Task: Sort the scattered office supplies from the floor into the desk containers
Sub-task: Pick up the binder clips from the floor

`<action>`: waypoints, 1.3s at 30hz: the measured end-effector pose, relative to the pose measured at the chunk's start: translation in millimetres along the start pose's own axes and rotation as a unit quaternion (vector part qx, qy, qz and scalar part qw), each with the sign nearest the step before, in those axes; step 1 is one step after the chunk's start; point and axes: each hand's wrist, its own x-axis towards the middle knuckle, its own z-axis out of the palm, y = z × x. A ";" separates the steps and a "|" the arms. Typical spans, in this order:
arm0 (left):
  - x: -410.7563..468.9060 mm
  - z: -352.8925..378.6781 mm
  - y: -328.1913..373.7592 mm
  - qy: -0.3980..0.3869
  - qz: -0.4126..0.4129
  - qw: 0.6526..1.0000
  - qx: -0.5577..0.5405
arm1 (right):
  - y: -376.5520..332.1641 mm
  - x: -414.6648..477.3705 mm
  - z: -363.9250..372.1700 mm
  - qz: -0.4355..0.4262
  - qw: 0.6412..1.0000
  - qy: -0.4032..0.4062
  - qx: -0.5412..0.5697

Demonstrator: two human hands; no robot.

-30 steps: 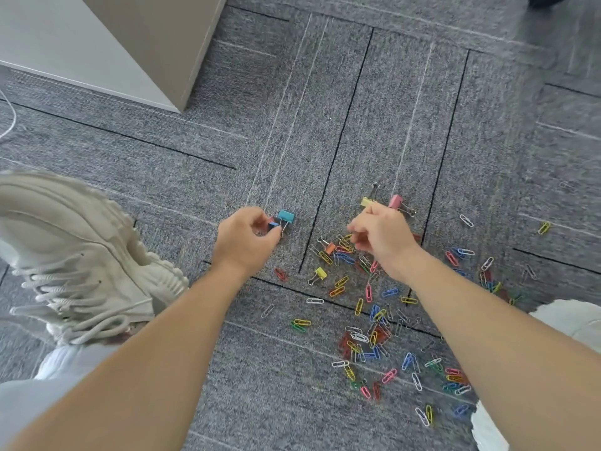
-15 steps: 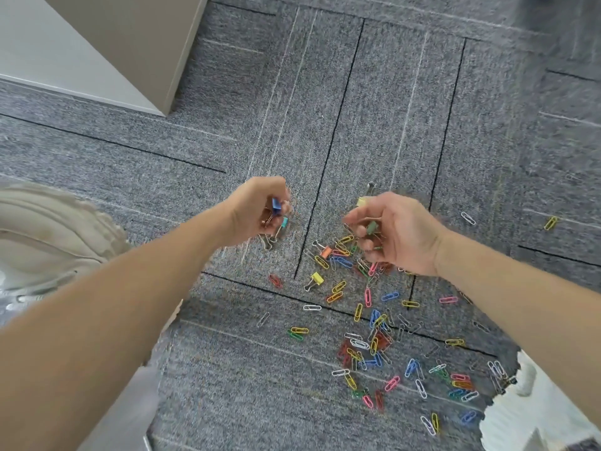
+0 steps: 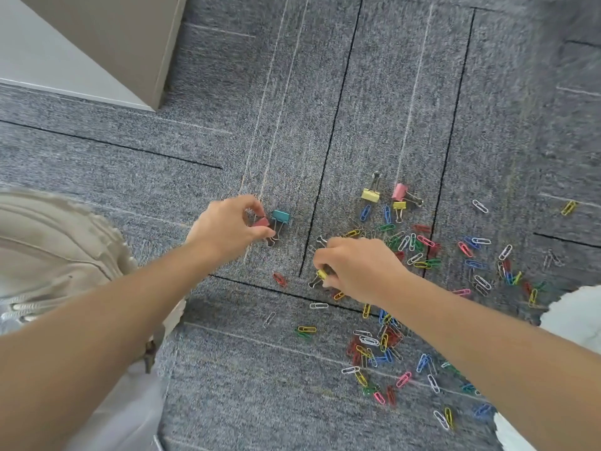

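1. At the far left are a shoe (image 3: 55, 249) and, above it, a cabinet (image 3: 107, 37) corner. No desk container is in view.
2. The left hand (image 3: 227, 227) is low over the carpet (image 3: 195, 402), with its fingers curled. Thumb and fingertips pinch a red clip (image 3: 260, 222). A teal clip (image 3: 280, 216) lies against it or just beside it; I cannot tell which.
3. The right hand (image 3: 361, 268) is knuckles up, fingers curled down. Its tips pinch a small yellow clip (image 3: 321, 274) at the carpet. Whether the palm hides more, I cannot tell.
4. Beyond that hand, three far clips (image 3: 370, 194) lie close together, untouched: yellow, pink and a smaller yellow.
5. Paper clips (image 3: 383, 340) of many colours are strewn from under the right forearm out to the right edge.
6. The sorting looks barely begun. Binder clips are being gathered first, several remain, and the whole paper clip scatter is on the floor. Nothing visible has reached a container.
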 end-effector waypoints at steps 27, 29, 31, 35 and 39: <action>16.1 -9.4 48.7 0.007 -0.002 0.999 -0.048 | 84.2 -0.8 -54.7 0.326 0.835 0.194 0.399; 14.2 -7.3 53.0 0.020 -0.021 0.991 0.131 | 78.1 7.0 -57.0 0.347 0.885 0.170 0.260; 14.3 -0.8 57.1 0.011 -0.063 0.976 0.210 | 70.6 17.4 -56.9 0.392 0.895 0.141 0.159; 20.0 15.5 52.3 0.002 -0.083 0.983 0.164 | 59.6 36.8 -58.4 0.430 0.881 0.132 0.144; 23.4 19.5 41.5 -0.039 -0.043 0.996 -0.070 | 60.7 40.1 -53.9 0.389 0.874 0.106 0.269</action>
